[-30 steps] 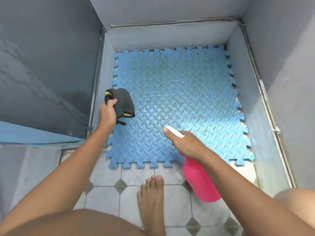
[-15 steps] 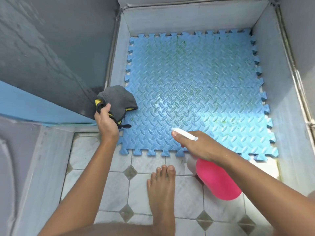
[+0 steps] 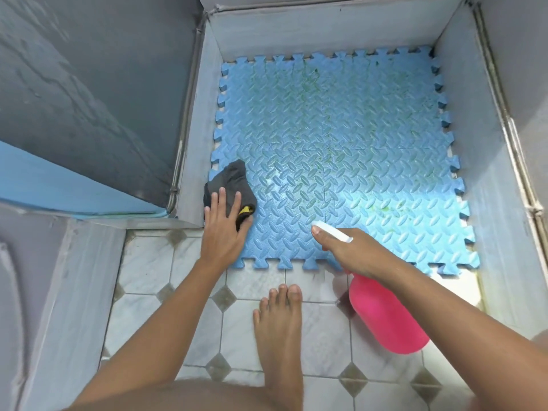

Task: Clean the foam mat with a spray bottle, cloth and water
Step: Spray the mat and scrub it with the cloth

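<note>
A blue interlocking foam mat (image 3: 341, 137) with a diamond-plate texture and faint green stains lies on the floor of a walled grey recess. My left hand (image 3: 224, 229) lies flat, fingers spread, pressing a dark grey cloth with a yellow patch (image 3: 231, 180) onto the mat's near left corner. My right hand (image 3: 353, 253) grips a pink spray bottle (image 3: 385, 318) by its neck, a finger on the white spray head (image 3: 333, 232), whose nozzle points over the mat's near edge.
Grey walls (image 3: 335, 28) enclose the mat at the back and both sides, with metal pipes along the corners. A light tiled floor (image 3: 166, 295) with dark diamond insets runs in front. My bare foot (image 3: 278, 327) stands on the tiles just before the mat.
My left hand has lowered the cloth from a raised grasp down flat onto the mat's near left corner. The view has moved closer in. The right hand with the bottle has kept its pose.
</note>
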Motion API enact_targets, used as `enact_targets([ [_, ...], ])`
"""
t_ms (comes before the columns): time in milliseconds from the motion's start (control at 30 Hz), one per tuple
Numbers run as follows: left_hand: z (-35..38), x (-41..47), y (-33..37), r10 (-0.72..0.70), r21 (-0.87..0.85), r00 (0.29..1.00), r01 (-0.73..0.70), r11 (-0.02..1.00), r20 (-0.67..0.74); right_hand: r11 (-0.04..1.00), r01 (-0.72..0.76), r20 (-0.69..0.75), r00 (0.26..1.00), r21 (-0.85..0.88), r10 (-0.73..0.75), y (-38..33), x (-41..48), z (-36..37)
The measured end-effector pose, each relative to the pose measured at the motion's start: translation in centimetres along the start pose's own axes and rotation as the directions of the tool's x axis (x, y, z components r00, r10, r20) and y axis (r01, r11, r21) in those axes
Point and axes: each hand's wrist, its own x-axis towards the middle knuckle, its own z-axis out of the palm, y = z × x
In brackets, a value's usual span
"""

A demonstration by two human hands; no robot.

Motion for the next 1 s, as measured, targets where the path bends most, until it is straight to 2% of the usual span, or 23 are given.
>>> enact_targets([
  [67, 2.3, -1.1, 1.7, -0.023, 0.029, 0.999, 0.021, 0.999, 0.043, 1.0, -0.007, -0.019, 1.0, 0.027, 0.007, 0.3, 0.4, -0.5],
  [100, 3.2, -1.5, 3.2, 0.022, 0.046, 0.998, -0.025, 0.999, 0.054, 0.998, -0.023, -0.035, 0.999, 0.062, 0.025, 0.5, 0.6, -0.7],
  [167, 4.3, -2.3, 6.0, 0.175, 0.1, 0.979, -0.185, 0.978, 0.108, 0.987, -0.048, -0.074, 0.995, 0.153, 0.06, 0.8, 0.9, -1.3],
  [267, 6.2, -3.6, 8.8, 0.427, 0.139, 0.877, -0.462, 0.876, 0.22, 0.982, -0.04, -0.122, 0.99, 0.183, 0.063, 1.0, 1.2, -1.8],
  [333, 6.0, -2.6, 8.2, 0.506, 0.143, 0.827, -0.547, 0.825, 0.244, 0.987, -0.036, -0.12, 0.991, 0.159, 0.056, 1.1, 1.3, -1.8],
  [400, 4.9, -0.7, 6.3, 0.455, 0.166, 0.869, -0.487, 0.858, 0.194, 0.992, -0.034, -0.1, 0.994, 0.122, 0.047, 1.5, 1.5, -1.5],
  [500, 2.8, 2.6, 2.1, 0.144, 0.175, 0.987, -0.154, 0.973, 0.064, 0.992, -0.074, -0.082, 0.993, 0.099, 0.082, 1.9, 1.7, -1.1],
  [567, 1.3, 4.4, -0.2, -0.064, 0.125, 0.998, 0.062, 0.99, 0.006, 0.986, -0.096, -0.078, 0.991, 0.134, 0.107, 2.2, 1.7, -1.0],
  [600, 0.8, 5.1, -0.6, -0.12, 0.086, 0.993, 0.12, 0.989, 0.002, 0.982, -0.105, -0.091, 0.989, 0.158, 0.12, 2.4, 1.7, -0.9],
  [800, 1.0, 5.0, -0.5, -0.113, 0.046, 0.994, 0.113, 0.993, 0.007, 0.958, -0.175, -0.116, 0.972, 0.228, 0.205, 3.0, 1.4, -0.2],
  [1000, 1.3, 5.2, -0.8, -0.111, 0.045, 0.994, 0.111, 0.993, -0.009, 0.969, -0.079, -0.206, 0.97, 0.235, 0.129, 2.9, 1.3, -1.4],
])
